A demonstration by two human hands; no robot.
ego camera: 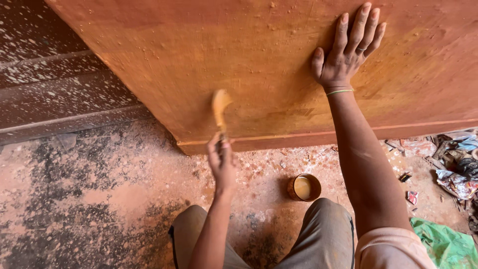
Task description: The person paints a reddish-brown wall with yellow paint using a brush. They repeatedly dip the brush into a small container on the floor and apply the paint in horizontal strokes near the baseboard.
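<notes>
Knees: grey-trousered knees (318, 234) sit closest, folded in a crouch facing the board.
Paintbrush: paintbrush (219, 107) has its bristles against the orange wooden panel (239, 55), low near the bottom edge — blurred.
Left hand: left hand (221, 159) is clenched on the brush handle, forearm raised from the lap.
Right hand: right hand (346, 50) lies flat, fingers spread and released, arm straight — seemingly steadying the panel.
Tin: paint tin (303, 187) stands on the spattered floor (99, 199) between the knees, within reach.

A dusty, paint-spattered floor (99, 189) carries a small paint tin (303, 187) at lower centre, with scrap litter (455, 172) and green plastic (445, 244) at lower right.
</notes>
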